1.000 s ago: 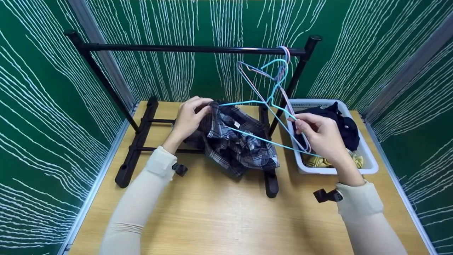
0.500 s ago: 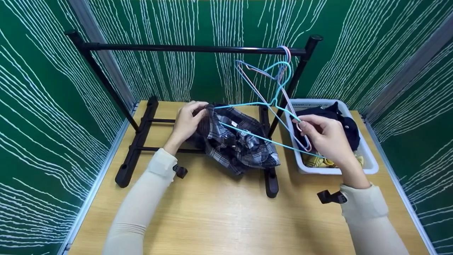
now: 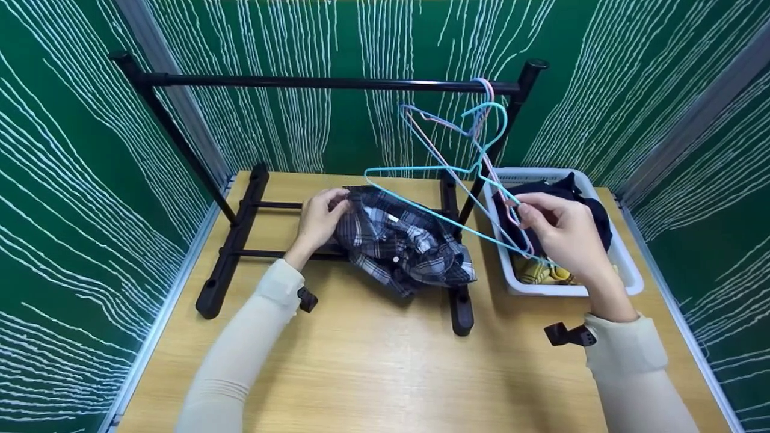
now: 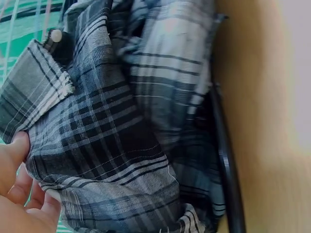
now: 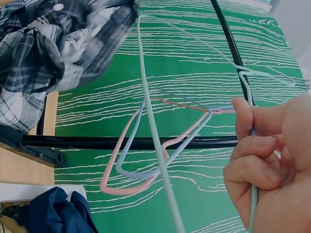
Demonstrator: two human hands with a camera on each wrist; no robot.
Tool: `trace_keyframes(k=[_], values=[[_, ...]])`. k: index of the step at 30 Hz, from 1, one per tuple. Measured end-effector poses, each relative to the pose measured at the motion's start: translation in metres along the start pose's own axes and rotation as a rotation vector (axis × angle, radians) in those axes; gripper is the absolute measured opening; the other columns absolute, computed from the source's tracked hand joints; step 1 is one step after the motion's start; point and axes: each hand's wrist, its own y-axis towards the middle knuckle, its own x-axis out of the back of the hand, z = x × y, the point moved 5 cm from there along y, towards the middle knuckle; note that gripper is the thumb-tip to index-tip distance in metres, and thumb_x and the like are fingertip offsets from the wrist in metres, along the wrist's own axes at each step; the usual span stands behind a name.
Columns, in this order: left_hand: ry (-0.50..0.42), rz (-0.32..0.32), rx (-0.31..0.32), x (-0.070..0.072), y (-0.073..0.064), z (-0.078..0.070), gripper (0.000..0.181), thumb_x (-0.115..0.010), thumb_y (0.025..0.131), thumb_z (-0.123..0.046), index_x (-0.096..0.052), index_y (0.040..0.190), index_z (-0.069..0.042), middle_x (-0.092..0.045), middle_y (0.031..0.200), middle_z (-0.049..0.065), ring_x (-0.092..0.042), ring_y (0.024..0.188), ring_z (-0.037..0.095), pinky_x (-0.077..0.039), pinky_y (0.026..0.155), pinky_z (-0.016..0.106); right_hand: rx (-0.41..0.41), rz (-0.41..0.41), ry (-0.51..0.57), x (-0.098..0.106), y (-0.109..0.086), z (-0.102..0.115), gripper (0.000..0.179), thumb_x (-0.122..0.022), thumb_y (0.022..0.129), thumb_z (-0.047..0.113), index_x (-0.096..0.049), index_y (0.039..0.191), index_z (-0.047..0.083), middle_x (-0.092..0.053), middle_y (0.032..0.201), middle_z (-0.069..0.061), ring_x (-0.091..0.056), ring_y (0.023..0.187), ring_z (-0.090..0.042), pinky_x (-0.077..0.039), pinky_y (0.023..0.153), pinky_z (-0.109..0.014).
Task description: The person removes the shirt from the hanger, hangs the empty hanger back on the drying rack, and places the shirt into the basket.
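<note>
A dark plaid shirt (image 3: 400, 240) lies bunched over the rack's base in the head view. At its left end my left hand (image 3: 320, 221) pinches the cloth between thumb and fingers; the left wrist view shows the thumb (image 4: 18, 145) on the fabric's edge. My right hand (image 3: 559, 231) grips a turquoise clothes hanger (image 3: 430, 210) by its right shoulder, hook upward. The hanger's left end stands free of the cloth, just above the shirt. In the right wrist view, curled fingers (image 5: 257, 165) wrap the hanger's wire.
A black garment rack (image 3: 331, 83) spans the back. Pink and blue hangers (image 3: 433, 147) hang at its right end, behind the turquoise one. A white basket (image 3: 631, 282) with dark and yellow clothes stands at the right on the wooden table (image 3: 385, 373). Green walls enclose the sides.
The turquoise hanger has slid out of the shirt, moving right and slightly up with my right hand. My left hand, holding the shirt, has lowered a little.
</note>
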Motion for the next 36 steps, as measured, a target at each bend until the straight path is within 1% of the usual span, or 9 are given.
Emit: trace_keyframes(k=[3,7,10,16,21,26,30,33,36], values=[[0.078,0.039,-0.012,-0.008,-0.004,0.002,0.021,-0.074,0.100,-0.014,-0.079,0.120,-0.007,-0.077,0.115,0.012,-0.070,0.110,0.029,-0.050,0.102,0.044,-0.003,-0.001,0.001,-0.002,0.001,-0.001,0.024,-0.059,0.111,0.023,-0.078,0.122,0.014,-0.072,0.090,-0.009,-0.054,0.066,-0.015,-0.038,0.055,-0.026],[0.183,0.098,-0.087,-0.018,-0.009,0.002,0.019,-0.076,0.099,-0.016,-0.080,0.115,-0.007,-0.078,0.115,0.011,-0.071,0.113,0.030,-0.050,0.106,0.046,-0.004,-0.014,-0.009,-0.002,0.001,0.000,0.024,-0.060,0.110,0.022,-0.078,0.122,0.013,-0.072,0.089,-0.009,-0.053,0.063,-0.016,-0.036,0.051,-0.026],[0.209,0.154,-0.134,-0.026,-0.013,0.002,0.016,-0.076,0.098,-0.012,-0.079,0.111,-0.004,-0.078,0.112,0.013,-0.070,0.113,0.032,-0.050,0.106,0.047,-0.008,-0.025,-0.013,-0.002,0.001,0.001,0.022,-0.061,0.110,0.022,-0.078,0.122,0.014,-0.073,0.090,-0.010,-0.054,0.065,-0.015,-0.035,0.051,-0.025],[0.252,0.256,-0.140,-0.035,-0.024,0.007,0.012,-0.077,0.096,-0.008,-0.080,0.108,-0.004,-0.077,0.109,0.013,-0.071,0.107,0.031,-0.055,0.098,0.045,-0.011,-0.033,-0.013,-0.002,0.002,0.003,0.023,-0.061,0.110,0.021,-0.078,0.123,0.013,-0.071,0.089,-0.008,-0.053,0.067,-0.013,-0.037,0.054,-0.024],[0.304,0.299,-0.160,-0.038,-0.030,0.010,0.011,-0.078,0.096,-0.011,-0.080,0.106,-0.007,-0.077,0.108,0.012,-0.071,0.103,0.029,-0.056,0.094,0.044,-0.029,-0.039,-0.021,-0.003,0.003,0.002,0.025,-0.059,0.111,0.024,-0.077,0.122,0.012,-0.072,0.089,-0.008,-0.057,0.070,-0.016,-0.040,0.057,-0.023],[0.284,0.339,-0.148,-0.035,-0.031,0.010,0.019,-0.073,0.098,-0.007,-0.079,0.116,-0.006,-0.075,0.110,0.012,-0.069,0.103,0.028,-0.055,0.094,0.044,-0.021,-0.041,-0.025,-0.004,0.003,0.001,0.026,-0.059,0.111,0.024,-0.077,0.123,0.011,-0.072,0.089,-0.012,-0.058,0.069,-0.017,-0.039,0.055,-0.024],[0.254,0.343,-0.122,-0.026,-0.028,0.003,0.033,-0.065,0.095,-0.007,-0.076,0.126,-0.010,-0.072,0.118,0.010,-0.065,0.115,0.030,-0.050,0.105,0.046,-0.015,-0.042,-0.020,-0.004,0.003,0.002,0.024,-0.060,0.110,0.020,-0.077,0.123,0.011,-0.072,0.089,-0.012,-0.058,0.070,-0.012,-0.039,0.056,-0.022],[0.255,0.299,-0.121,-0.017,-0.023,-0.004,0.031,-0.064,0.097,-0.013,-0.076,0.126,-0.015,-0.072,0.120,0.006,-0.064,0.121,0.028,-0.046,0.110,0.047,-0.012,-0.047,-0.023,-0.004,0.004,0.004,0.023,-0.061,0.110,0.019,-0.078,0.123,0.012,-0.072,0.089,-0.009,-0.058,0.072,-0.011,-0.039,0.059,-0.021],[0.234,0.245,-0.153,-0.008,-0.017,-0.014,0.025,-0.066,0.100,-0.015,-0.077,0.122,-0.014,-0.074,0.119,0.005,-0.066,0.116,0.027,-0.048,0.106,0.046,-0.014,-0.055,-0.024,-0.004,0.004,0.006,0.022,-0.062,0.109,0.021,-0.079,0.122,0.014,-0.073,0.090,-0.008,-0.060,0.074,-0.010,-0.039,0.060,-0.021]])
